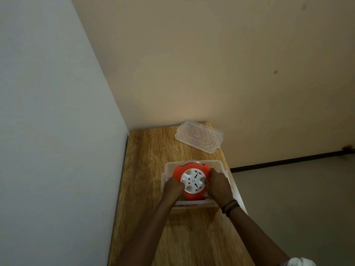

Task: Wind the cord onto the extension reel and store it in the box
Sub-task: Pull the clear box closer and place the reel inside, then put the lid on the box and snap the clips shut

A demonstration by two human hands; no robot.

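Observation:
An orange extension reel (pixel 179 170) with a white socket face sits inside a clear plastic box (pixel 169 167) on a wooden table (pixel 146 169). My left hand (pixel 172 187) grips the reel's left side. On the reel's right side is my right hand (pixel 219 187), also gripping it. The cord is wound in; only a bit of orange shows at the reel's lower edge, and no loose cord lies on the table.
The box's clear lid (pixel 199 138) lies on the table's far right corner. A grey-white wall (pixel 57 112) runs along the table's left edge and a beige wall (pixel 230 64) stands behind it. The table's right edge drops to the floor (pixel 297 208).

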